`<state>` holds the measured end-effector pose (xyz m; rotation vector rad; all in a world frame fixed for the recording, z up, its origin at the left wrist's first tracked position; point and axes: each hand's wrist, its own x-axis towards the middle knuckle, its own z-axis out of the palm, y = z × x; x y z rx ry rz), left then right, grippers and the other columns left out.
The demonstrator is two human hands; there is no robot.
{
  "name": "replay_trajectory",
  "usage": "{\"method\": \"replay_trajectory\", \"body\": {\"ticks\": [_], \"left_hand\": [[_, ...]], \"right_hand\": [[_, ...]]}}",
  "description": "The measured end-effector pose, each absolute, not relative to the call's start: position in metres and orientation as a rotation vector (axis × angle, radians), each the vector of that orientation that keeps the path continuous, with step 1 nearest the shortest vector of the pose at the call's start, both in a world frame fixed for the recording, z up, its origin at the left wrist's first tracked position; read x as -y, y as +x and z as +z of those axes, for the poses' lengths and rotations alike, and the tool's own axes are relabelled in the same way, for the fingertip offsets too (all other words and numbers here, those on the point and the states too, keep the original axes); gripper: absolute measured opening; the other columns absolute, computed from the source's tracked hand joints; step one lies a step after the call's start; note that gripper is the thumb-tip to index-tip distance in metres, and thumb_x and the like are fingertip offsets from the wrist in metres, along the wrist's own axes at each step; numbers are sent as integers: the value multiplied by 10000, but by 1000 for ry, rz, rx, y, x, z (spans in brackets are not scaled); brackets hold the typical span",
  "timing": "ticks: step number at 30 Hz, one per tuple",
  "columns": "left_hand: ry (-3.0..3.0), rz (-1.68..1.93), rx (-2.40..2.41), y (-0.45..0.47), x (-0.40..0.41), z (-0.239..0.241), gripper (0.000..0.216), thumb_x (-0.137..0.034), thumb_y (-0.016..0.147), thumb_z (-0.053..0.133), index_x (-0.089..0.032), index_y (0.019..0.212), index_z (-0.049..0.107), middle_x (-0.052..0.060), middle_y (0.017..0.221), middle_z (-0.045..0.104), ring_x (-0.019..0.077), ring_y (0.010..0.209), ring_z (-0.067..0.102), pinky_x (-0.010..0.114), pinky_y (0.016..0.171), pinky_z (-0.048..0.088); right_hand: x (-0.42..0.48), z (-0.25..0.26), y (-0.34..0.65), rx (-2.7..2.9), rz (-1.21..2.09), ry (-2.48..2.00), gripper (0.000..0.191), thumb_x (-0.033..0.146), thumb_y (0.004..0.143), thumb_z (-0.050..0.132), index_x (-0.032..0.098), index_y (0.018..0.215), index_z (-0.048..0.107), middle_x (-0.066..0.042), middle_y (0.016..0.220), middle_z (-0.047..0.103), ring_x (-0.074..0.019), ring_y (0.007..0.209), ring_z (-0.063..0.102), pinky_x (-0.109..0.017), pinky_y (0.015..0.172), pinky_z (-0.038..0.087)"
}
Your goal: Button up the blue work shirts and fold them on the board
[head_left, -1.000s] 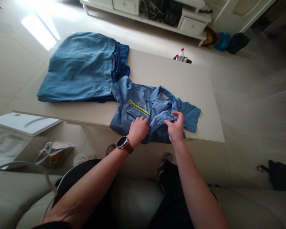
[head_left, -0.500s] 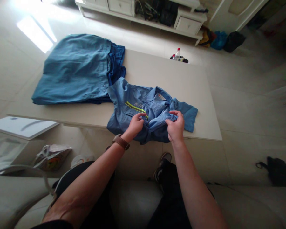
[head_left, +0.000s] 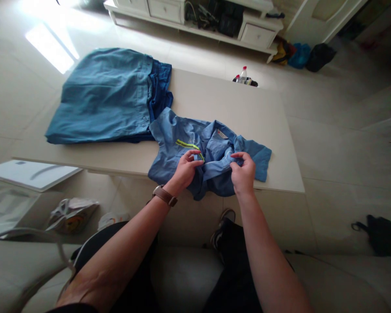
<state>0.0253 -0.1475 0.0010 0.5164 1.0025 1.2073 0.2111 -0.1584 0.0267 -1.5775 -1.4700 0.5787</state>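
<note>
Left hand (head_left: 186,169) and right hand (head_left: 243,174) each pinch the front of a blue shirt (head_left: 217,150).
Thumbs and fingers are nearly closed on cloth, the left by the yellow stripe (head_left: 186,144), the right farther right along the open front; the folds they grip are partly hidden by the fingers. The watch (head_left: 164,195) on the left wrist has its dial turned mostly away. The shirt lies across the table's (head_left: 231,100) near edge, its lower part hanging over; the collar label (head_left: 221,134) is too small to read. Left, folded clothes (head_left: 104,95) touch its sleeve. Beyond the far edge, bottles (head_left: 244,74) show only their upper parts.
</note>
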Motion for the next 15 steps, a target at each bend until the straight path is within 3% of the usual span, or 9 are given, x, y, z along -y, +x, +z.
{"method": "replay_trajectory", "body": {"ticks": [4,7,11,15], "left_hand": [[487,1218,-831,25,148,8,442,-53,571,750,-207,956,596,-55,763,589,80,655,574,204,634,459],[497,1215,-771,26,151,11,447,-59,572,774,-210,952,595,-49,790,592,85,669,570,207,630,456],[565,1158,-720,29,155,11,438,-91,590,797,-210,964,602,-43,804,601,96,703,577,205,640,440],[680,1103,-732,30,157,8,406,-128,621,786,-208,980,614,-36,818,620,106,734,579,217,688,434]], "right_hand": [[163,32,198,1573,683,-1623,185,145,755,507,211,784,678,-45,872,715,-222,887,656,-350,882,495],[165,28,188,1630,800,-1683,145,212,805,601,214,900,711,-40,868,741,-228,846,681,-346,828,509],[166,18,180,1681,742,-1706,341,215,832,655,228,1168,712,-39,891,762,-243,851,705,-367,843,522],[164,13,178,1716,689,-1641,269,171,871,606,231,1068,779,-73,976,792,-252,895,725,-381,875,537]]}}
